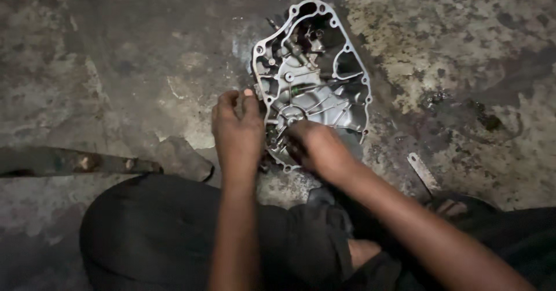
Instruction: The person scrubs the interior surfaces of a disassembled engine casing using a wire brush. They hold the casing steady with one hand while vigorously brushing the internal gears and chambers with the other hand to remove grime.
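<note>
A grey metal engine case cover (324, 88) lies open side up on the stained concrete floor, showing ribs, bolt holes and small parts inside. My left hand (236, 127) grips its left edge, fingers curled over the rim. My right hand (315, 146) rests inside the lower part of the cover, its fingertips pressed on something there; what they touch is hidden by the hand.
A dark flat metal bar (75, 162) lies on the floor at the left, next to a stone (184, 159). A small flat metal strip (423, 172) lies at the right by my foot. My knees in dark trousers (150, 233) fill the bottom.
</note>
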